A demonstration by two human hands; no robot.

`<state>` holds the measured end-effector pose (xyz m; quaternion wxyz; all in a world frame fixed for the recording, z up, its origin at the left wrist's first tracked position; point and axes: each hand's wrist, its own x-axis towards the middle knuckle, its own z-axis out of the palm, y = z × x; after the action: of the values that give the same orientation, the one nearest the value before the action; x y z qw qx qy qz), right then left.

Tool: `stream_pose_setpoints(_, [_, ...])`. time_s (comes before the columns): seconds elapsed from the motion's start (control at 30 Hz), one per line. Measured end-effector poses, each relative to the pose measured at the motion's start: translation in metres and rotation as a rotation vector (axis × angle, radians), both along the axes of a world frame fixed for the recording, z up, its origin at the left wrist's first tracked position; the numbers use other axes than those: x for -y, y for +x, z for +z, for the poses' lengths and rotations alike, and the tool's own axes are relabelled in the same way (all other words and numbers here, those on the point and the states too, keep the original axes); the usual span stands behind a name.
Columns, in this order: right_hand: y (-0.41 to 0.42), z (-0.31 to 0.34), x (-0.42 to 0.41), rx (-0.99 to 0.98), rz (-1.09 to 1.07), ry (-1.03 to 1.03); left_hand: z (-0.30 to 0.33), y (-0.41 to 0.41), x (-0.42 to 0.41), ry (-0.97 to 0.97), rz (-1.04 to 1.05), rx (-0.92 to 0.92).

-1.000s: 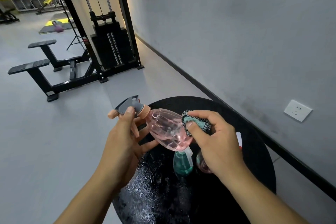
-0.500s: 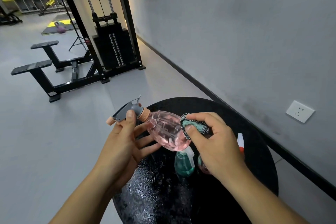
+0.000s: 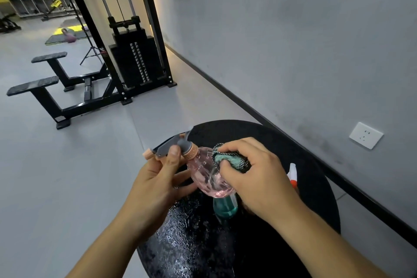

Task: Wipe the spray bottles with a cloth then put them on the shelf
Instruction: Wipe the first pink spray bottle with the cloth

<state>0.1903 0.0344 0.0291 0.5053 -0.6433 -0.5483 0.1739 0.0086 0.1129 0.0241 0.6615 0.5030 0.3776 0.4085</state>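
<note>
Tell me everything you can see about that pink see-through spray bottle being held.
The pink see-through faceted plastic spray bottle has a peach collar and grey trigger head with a peach nozzle tip. It is held tilted above the round black table, head pointing left. The left hand grips its head and neck; the right hand presses a bunched teal cloth against its body.

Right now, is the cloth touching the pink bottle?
Touching. The head view shows the right hand pressing the cloth onto the pink bottle, with no gap visible between them.
</note>
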Motion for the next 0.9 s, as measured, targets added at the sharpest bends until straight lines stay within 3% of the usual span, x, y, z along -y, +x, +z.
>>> stream_pose_setpoints(0.23, [-0.006, 0.006, 0.001, 0.052, 0.055, 0.071, 0.002, 0.002, 0.003, 0.035, -0.028, -0.018])
stream_pose_setpoints(0.4, [0.001, 0.002, 0.0, -0.018, -0.029, -0.024, 0.002, 0.0, -0.001, 0.04, 0.031, 0.0])
stream_pose_setpoints(0.6, [-0.006, 0.008, 0.002, 0.024, 0.061, 0.053, 0.001, 0.003, 0.003, 0.072, -0.035, -0.049])
stream_pose_setpoints(0.9, [0.001, 0.007, 0.002, -0.03, 0.023, -0.019, 0.003, -0.001, 0.001, 0.092, -0.056, -0.073])
